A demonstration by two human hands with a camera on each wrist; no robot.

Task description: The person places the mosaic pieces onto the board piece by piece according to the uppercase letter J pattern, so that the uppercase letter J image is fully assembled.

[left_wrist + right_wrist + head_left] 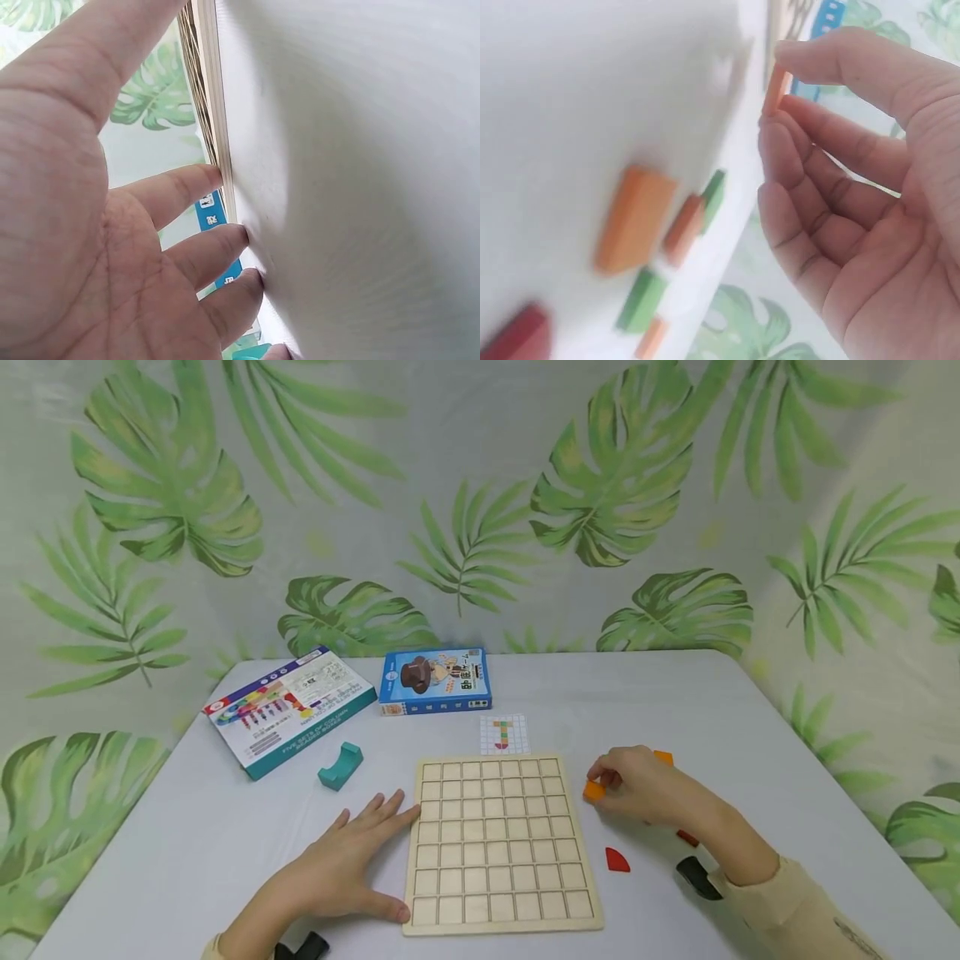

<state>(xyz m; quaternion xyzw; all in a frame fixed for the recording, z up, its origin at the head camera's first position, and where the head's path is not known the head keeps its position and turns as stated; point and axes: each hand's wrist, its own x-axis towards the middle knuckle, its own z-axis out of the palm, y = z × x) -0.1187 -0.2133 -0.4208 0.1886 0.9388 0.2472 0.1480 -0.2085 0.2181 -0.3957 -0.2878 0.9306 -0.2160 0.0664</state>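
A square-gridded wooden board point(491, 830) lies on the table in the head view, its cells bare. My left hand point(345, 864) has its fingers spread, with index fingertip and thumb at the board's left edge. Right of the board, my right hand point(645, 785) pinches a small orange square tile point(593, 791) between thumb and fingers. The right wrist view shows this tile edge-on at the fingertips. Nearer the front lies a red quarter-circle piece point(617, 860). Several orange and green tiles, among them a green tile point(643, 300), lie near the right hand, partly hidden by it in the head view.
Behind the board lies a pattern card point(504, 734) with a coloured figure on a grid. A blue game box point(435, 683) and a white and teal box point(292, 718) are farther back. A teal curved block point(342, 767) sits left of the board. Leaf-printed cloth hangs behind the table.
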